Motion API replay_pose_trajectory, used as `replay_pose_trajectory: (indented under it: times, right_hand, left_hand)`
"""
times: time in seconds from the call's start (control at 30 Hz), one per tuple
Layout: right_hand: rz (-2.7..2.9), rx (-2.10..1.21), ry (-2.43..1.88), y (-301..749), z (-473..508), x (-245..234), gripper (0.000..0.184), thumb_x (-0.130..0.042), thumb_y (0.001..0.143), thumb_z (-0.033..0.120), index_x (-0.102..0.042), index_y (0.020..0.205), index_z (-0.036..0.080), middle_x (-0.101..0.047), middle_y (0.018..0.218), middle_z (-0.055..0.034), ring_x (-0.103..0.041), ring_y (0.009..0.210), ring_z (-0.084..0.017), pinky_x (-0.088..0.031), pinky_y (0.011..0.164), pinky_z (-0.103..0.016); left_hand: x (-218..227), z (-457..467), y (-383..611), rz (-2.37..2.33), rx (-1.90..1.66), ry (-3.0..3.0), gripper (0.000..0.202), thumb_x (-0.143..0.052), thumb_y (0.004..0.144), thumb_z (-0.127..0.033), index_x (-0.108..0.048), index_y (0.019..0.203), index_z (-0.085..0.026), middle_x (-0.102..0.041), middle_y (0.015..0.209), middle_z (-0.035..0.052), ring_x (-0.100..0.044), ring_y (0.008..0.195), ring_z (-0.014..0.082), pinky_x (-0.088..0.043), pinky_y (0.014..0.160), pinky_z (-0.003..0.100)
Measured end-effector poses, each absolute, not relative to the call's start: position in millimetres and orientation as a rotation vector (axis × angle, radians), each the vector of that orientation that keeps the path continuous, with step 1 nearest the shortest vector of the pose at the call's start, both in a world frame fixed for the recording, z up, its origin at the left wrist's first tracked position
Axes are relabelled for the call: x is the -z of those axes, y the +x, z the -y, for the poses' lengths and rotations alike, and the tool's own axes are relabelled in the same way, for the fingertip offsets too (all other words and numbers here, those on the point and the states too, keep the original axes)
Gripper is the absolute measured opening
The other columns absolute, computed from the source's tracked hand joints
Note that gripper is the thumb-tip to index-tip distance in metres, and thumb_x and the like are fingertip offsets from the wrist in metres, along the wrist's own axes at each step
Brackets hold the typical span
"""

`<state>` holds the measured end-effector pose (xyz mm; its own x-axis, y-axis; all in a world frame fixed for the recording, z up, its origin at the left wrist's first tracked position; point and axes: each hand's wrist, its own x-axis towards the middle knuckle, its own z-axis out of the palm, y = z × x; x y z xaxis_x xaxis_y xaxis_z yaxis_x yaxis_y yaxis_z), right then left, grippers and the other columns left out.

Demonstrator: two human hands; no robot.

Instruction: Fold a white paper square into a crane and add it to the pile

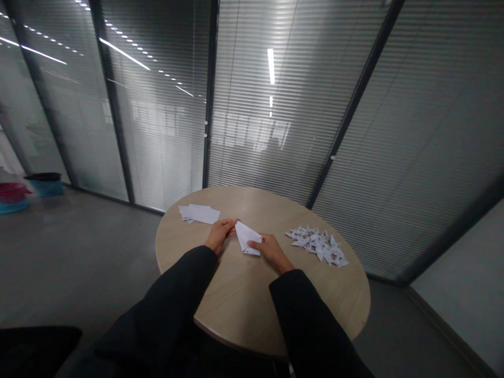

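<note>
Folded white paper (pixel 244 234) sits between the two hands over the middle of the round wooden table (pixel 244 299), its right side gripped by the right hand (pixel 271 251) with the thumb laid on top, while the left hand (pixel 222 234) has its fingertips at the far left corner, too small to tell whether they pinch it. Just beyond the left hand, toward the far left edge, lie overlapping white sheets (pixel 200 213); well apart on the right is a pile of pointed folded paper pieces (pixel 317 245). Glass panels with blinds (pixel 275 100) stand past the table's far side.
</note>
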<state>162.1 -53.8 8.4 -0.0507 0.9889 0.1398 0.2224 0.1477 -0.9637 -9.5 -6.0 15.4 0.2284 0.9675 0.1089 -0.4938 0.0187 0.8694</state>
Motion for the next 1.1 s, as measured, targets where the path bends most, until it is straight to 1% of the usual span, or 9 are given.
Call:
replay_pose_trajectory:
  times: [0.13,0.23,0.37,0.57,0.7,0.9,1.0,1.1]
  right_hand:
    - [1.474,-1.004,-1.258,162.4,55.1,-9.1,0.037,-0.073,0.055,0.038,-0.068,0.077,0.007,-0.063,0.062,-0.0018,-0.050,0.052,-0.012,-0.035,0.049,-0.023]
    - [1.480,-1.009,-1.251,162.1,55.8,-10.3,0.036,-0.073,0.056,0.037,-0.068,0.076,0.008,-0.063,0.062,-0.0017,-0.050,0.052,-0.012,-0.035,0.050,-0.023]
    - [1.456,-1.028,-1.260,161.8,54.9,-9.8,0.037,-0.073,0.054,0.037,-0.068,0.076,0.008,-0.064,0.063,-0.0020,-0.051,0.053,-0.013,-0.036,0.051,-0.023]
    - [1.469,-1.031,-1.245,162.4,55.7,-9.8,0.037,-0.074,0.055,0.038,-0.068,0.076,0.008,-0.064,0.064,-0.0026,-0.052,0.054,-0.013,-0.036,0.051,-0.024]
    - [1.462,-1.031,-1.264,161.9,55.9,-9.3,0.036,-0.074,0.054,0.037,-0.068,0.075,0.008,-0.063,0.062,-0.0020,-0.052,0.053,-0.013,-0.036,0.051,-0.024]
    - [1.469,-1.054,-1.250,160.7,55.6,-9.6,0.035,-0.075,0.054,0.036,-0.068,0.075,0.008,-0.065,0.065,-0.0031,-0.053,0.055,-0.014,-0.038,0.053,-0.024]
    - [1.478,-1.052,-1.247,160.0,55.6,-10.2,0.036,-0.075,0.053,0.036,-0.068,0.075,0.008,-0.065,0.064,-0.0030,-0.054,0.055,-0.014,-0.038,0.053,-0.025]
    - [1.464,-1.072,-1.239,159.6,55.3,-10.2,0.036,-0.075,0.053,0.036,-0.068,0.075,0.008,-0.065,0.064,-0.0027,-0.053,0.054,-0.014,-0.037,0.053,-0.024]
  left_hand:
    - [-17.9,7.4,-10.2,-0.632,-1.241,0.926,0.021,-0.074,0.067,-0.025,-0.068,0.077,-0.008,-0.070,0.073,0.0090,-0.064,0.065,0.0129,-0.052,0.066,0.023]
    - [-17.3,7.1,-10.4,-0.631,-1.244,0.922,0.019,-0.072,0.069,-0.024,-0.068,0.079,-0.008,-0.070,0.074,0.0094,-0.064,0.064,0.0127,-0.052,0.065,0.022]
    - [-16.6,7.1,-11.0,-0.633,-1.248,0.937,0.021,-0.071,0.070,-0.026,-0.068,0.081,-0.008,-0.070,0.074,0.0095,-0.065,0.062,0.0138,-0.053,0.062,0.024]
    - [-19.4,8.8,-12.0,-0.631,-1.271,0.939,0.023,-0.072,0.069,-0.029,-0.067,0.076,-0.008,-0.069,0.068,0.0084,-0.064,0.058,0.0134,-0.053,0.061,0.025]
    - [-19.8,8.8,-12.0,-0.650,-1.303,0.928,0.026,-0.074,0.066,-0.032,-0.067,0.073,-0.008,-0.069,0.067,0.0080,-0.063,0.057,0.0133,-0.053,0.059,0.025]
    - [-19.4,9.0,-10.7,-0.736,-1.371,0.923,0.029,-0.078,0.058,-0.034,-0.064,0.065,-0.009,-0.066,0.061,0.0060,-0.060,0.052,0.0120,-0.050,0.055,0.024]
    - [-17.5,7.3,-10.0,-0.765,-1.384,0.930,0.031,-0.076,0.060,-0.038,-0.064,0.065,-0.009,-0.065,0.059,0.0048,-0.060,0.051,0.0117,-0.050,0.054,0.024]
    - [-14.2,3.5,-9.4,-0.781,-1.394,0.919,0.034,-0.073,0.062,-0.041,-0.064,0.066,-0.009,-0.064,0.059,0.0054,-0.060,0.050,0.0120,-0.050,0.053,0.025]
